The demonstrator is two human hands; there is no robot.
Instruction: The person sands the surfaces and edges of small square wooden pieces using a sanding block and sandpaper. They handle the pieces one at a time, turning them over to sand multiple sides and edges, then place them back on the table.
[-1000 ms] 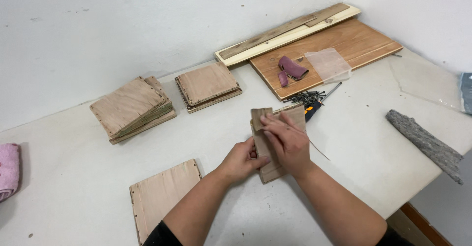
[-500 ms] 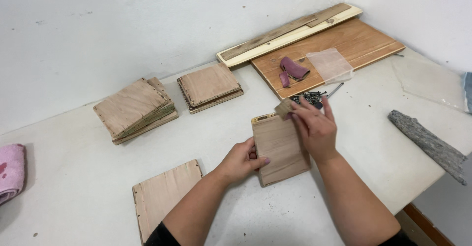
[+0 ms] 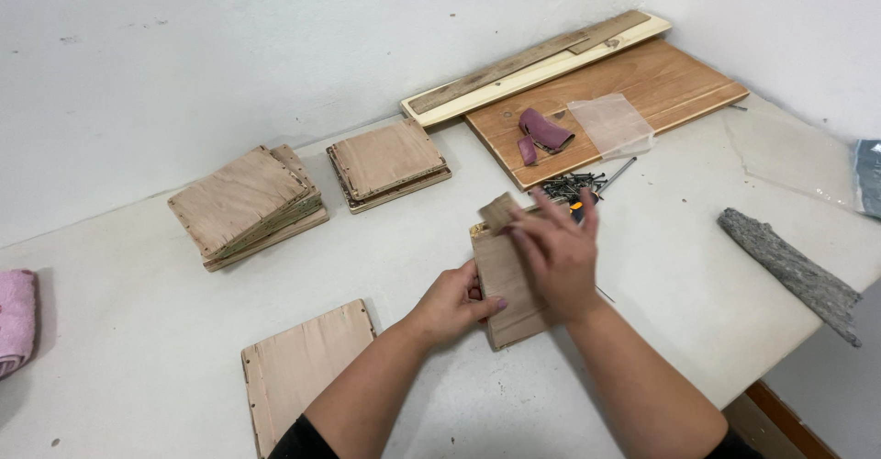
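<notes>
While both hands work at frame centre, the white table [image 3: 138, 358] fills most of the view, wall behind it across the top.

Largest item: reddish wood board [image 3: 642, 92] upper right, with a pale plank [image 3: 541, 60] along its far edge, against the wall. On the board: folded maroon sandpaper [image 3: 543, 132] and a clear plastic bag [image 3: 609, 124], just beside each other.

Grey rough slab [image 3: 791, 271] at right, lying diagonally near the table edge.

Two stacks of square plywood pieces: one tilted stack [image 3: 246, 204] left of centre, one flatter stack [image 3: 387, 162] just right of it, apart. Single plywood panel [image 3: 298, 372] lower left, flat, partly behind the left forearm.

Pink cloth [image 3: 14, 319] at far left edge.

Plywood piece [image 3: 510, 286] at centre, flat on the table. Left hand [image 3: 454, 305] grips its left edge, thumb on top. Right hand [image 3: 555, 255] lies over its right side, fingers spread and loose, grip wide; fingertips meet a small wood block [image 3: 500, 212] at the piece's top edge. Can't tell whether the block is pinched or only touched.

Pile of dark nails [image 3: 569, 185] just above the right hand, below the board.
</notes>
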